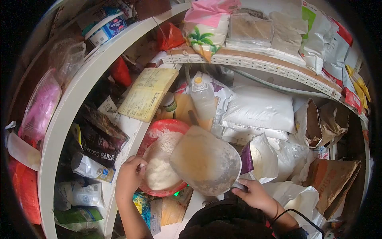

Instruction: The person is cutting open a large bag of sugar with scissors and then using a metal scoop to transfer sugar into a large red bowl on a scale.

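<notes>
A red basin (168, 124) holds a mound of white powder (161, 172) that looks like flour. My left hand (131, 171) is closed on the basin's left rim, thumb on top. In my right hand (254, 194) is the short handle of a large, dusty scoop (207, 161). The scoop's wide pan is tilted over the right side of the basin and hides part of it. Only a thin, brownish film of dust shows on its surface. An open white bag (263, 159) with pale powder stands just right of the scoop.
Behind the basin are a clear bottle with a yellow cap (203, 97), a small jar (169, 102) and a stained notebook (149, 93). Large white sacks (258, 107) lie at back right, near an open brown paper bag (334, 185). Packets (99, 135) crowd the left shelf.
</notes>
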The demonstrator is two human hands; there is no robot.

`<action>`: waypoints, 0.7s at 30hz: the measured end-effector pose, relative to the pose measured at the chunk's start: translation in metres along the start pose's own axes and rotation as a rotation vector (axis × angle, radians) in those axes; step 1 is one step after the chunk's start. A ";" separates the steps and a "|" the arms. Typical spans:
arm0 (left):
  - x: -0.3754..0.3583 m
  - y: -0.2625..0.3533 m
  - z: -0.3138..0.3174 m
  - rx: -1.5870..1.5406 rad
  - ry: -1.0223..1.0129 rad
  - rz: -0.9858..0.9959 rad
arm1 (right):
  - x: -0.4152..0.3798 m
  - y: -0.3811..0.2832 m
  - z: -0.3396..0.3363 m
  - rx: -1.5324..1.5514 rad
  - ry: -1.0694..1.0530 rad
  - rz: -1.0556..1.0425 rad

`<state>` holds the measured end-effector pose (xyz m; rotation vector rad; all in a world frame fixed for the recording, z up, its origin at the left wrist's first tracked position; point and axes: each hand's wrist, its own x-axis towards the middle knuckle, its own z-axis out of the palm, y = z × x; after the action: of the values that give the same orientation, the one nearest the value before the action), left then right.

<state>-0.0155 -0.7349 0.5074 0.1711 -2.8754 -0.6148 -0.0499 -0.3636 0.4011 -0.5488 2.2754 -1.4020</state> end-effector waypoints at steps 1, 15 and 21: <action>0.000 0.000 0.000 0.000 -0.004 -0.015 | 0.000 -0.004 -0.002 -0.006 -0.010 0.013; -0.005 0.001 -0.003 0.018 -0.038 -0.105 | -0.001 -0.005 0.003 -0.002 -0.015 0.009; -0.011 -0.032 0.017 0.016 0.074 0.000 | -0.001 -0.003 0.005 0.003 -0.015 0.015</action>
<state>-0.0065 -0.7556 0.4767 0.1922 -2.8100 -0.5735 -0.0465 -0.3679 0.4019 -0.5387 2.2608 -1.3899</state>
